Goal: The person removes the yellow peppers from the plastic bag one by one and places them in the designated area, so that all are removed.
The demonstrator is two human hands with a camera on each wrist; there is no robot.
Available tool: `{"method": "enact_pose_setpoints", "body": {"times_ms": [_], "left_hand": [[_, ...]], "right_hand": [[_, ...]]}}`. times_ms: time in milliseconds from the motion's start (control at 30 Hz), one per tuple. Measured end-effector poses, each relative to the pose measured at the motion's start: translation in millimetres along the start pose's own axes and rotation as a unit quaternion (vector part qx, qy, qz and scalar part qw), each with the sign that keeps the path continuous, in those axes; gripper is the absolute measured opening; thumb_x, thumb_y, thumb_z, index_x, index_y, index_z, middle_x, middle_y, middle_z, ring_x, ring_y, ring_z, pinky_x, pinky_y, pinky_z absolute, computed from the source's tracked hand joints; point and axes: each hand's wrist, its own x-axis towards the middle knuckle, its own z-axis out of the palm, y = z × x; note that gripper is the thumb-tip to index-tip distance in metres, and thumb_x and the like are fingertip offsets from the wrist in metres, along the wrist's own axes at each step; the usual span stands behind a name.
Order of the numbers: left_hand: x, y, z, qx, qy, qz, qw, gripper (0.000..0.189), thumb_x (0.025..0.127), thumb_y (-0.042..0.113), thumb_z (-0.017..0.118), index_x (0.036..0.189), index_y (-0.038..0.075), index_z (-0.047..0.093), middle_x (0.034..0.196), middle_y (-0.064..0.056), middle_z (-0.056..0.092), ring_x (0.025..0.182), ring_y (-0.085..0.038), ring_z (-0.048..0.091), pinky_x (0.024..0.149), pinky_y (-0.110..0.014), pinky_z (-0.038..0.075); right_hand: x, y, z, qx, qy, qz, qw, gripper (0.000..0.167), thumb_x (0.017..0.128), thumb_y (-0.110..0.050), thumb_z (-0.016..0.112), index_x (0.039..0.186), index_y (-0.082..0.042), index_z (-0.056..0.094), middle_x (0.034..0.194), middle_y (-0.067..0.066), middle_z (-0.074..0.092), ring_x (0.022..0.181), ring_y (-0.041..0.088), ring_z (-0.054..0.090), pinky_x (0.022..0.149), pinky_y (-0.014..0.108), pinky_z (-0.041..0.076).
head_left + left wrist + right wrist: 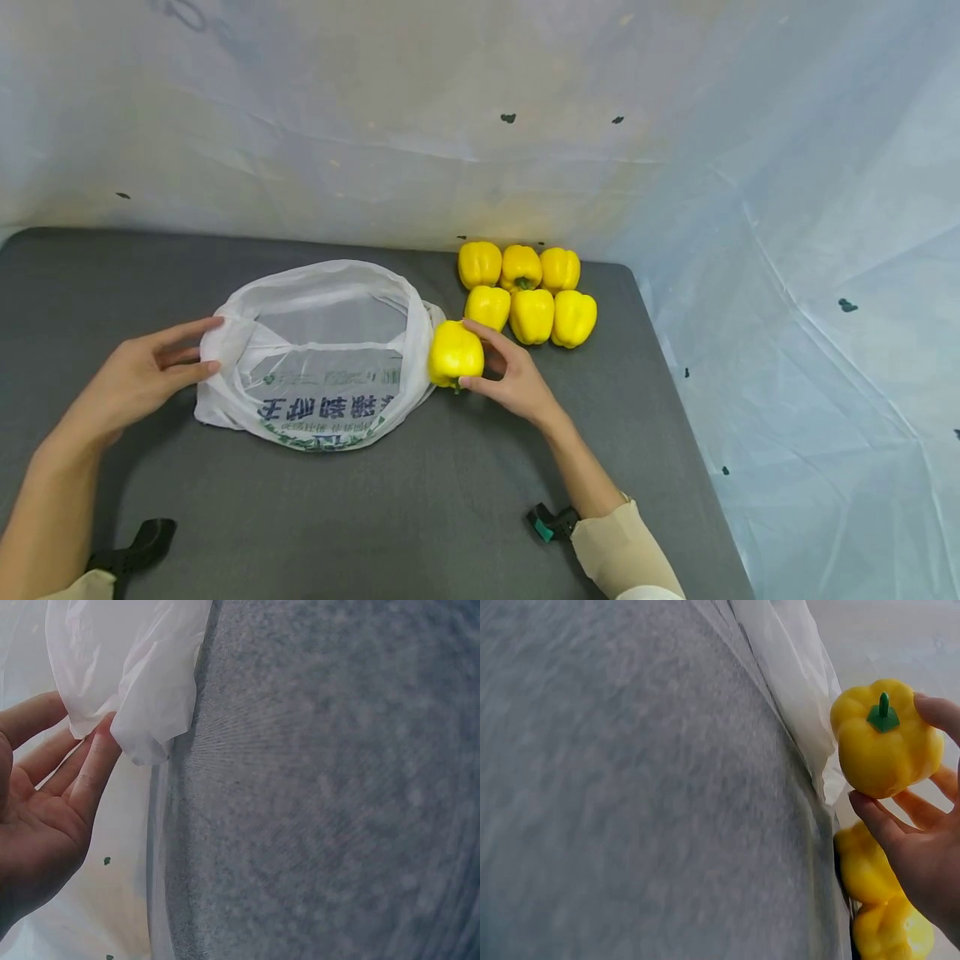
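A white plastic bag (307,333) with dark printed characters lies on the grey table, its mouth spread wide and facing up. My left hand (142,375) holds the bag's left edge between thumb and fingers; the left wrist view shows the fingertips at the thin white plastic (154,697). At the bag's right rim, my right hand (513,375) grips a yellow bell pepper (454,354) between thumb and fingers. In the right wrist view, the pepper's green stem (883,712) faces the camera, and the pepper overlaps the bag's edge (799,682).
Several more yellow bell peppers (532,317) stand in two rows toward the table's back right, just behind my right hand. Pale plastic sheeting (420,125) hangs behind the table (360,517) and along its right side.
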Motion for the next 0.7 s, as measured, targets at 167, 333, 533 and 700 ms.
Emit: {"method": "enact_pose_setpoints", "body": {"times_ms": [167, 333, 533, 700], "left_hand": [[1.9, -1.1, 1.2, -0.004, 0.001, -0.002, 1.0000, 0.072, 0.094, 0.035, 0.070, 0.152, 0.006, 0.039, 0.139, -0.042, 0.043, 0.120, -0.058, 0.048, 0.069, -0.033, 0.056], [2.2, -1.5, 0.6, -0.004, -0.002, -0.002, 1.0000, 0.072, 0.094, 0.035, 0.070, 0.152, 0.006, 0.039, 0.140, -0.041, 0.042, 0.121, -0.058, 0.048, 0.065, -0.023, 0.051], [2.3, -0.8, 0.2, -0.014, -0.007, 0.002, 0.9999, 0.071, 0.094, 0.036, 0.069, 0.153, 0.008, 0.039, 0.143, -0.038, 0.041, 0.122, -0.057, 0.047, 0.071, -0.028, 0.054], [0.6, -0.4, 0.4, -0.020, -0.010, -0.005, 0.9997, 0.071, 0.096, 0.036, 0.067, 0.154, 0.008, 0.036, 0.143, -0.040, 0.040, 0.123, -0.058, 0.045, 0.086, -0.066, 0.047]], "right_hand": [[-7.7, 1.5, -6.2, -0.012, 0.007, 0.022, 0.9997, 0.070, 0.085, 0.004, 0.075, 0.147, 0.001, 0.043, 0.146, 0.017, 0.048, 0.126, 0.035, 0.052, 0.099, 0.049, 0.049], [-14.1, 1.7, -10.5, -0.026, 0.006, 0.031, 0.9992, 0.071, 0.085, 0.003, 0.075, 0.147, 0.003, 0.042, 0.147, 0.019, 0.047, 0.128, 0.039, 0.050, 0.100, 0.053, 0.048], [-20.8, 1.1, -15.3, -0.041, 0.014, 0.040, 0.9983, 0.071, 0.085, 0.002, 0.076, 0.147, 0.003, 0.043, 0.147, 0.019, 0.047, 0.130, 0.038, 0.050, 0.100, 0.053, 0.047], [-25.7, 2.7, -17.2, -0.042, 0.013, 0.051, 0.9977, 0.071, 0.085, 0.000, 0.076, 0.148, 0.002, 0.042, 0.148, 0.018, 0.046, 0.130, 0.036, 0.049, 0.101, 0.051, 0.047]]}}
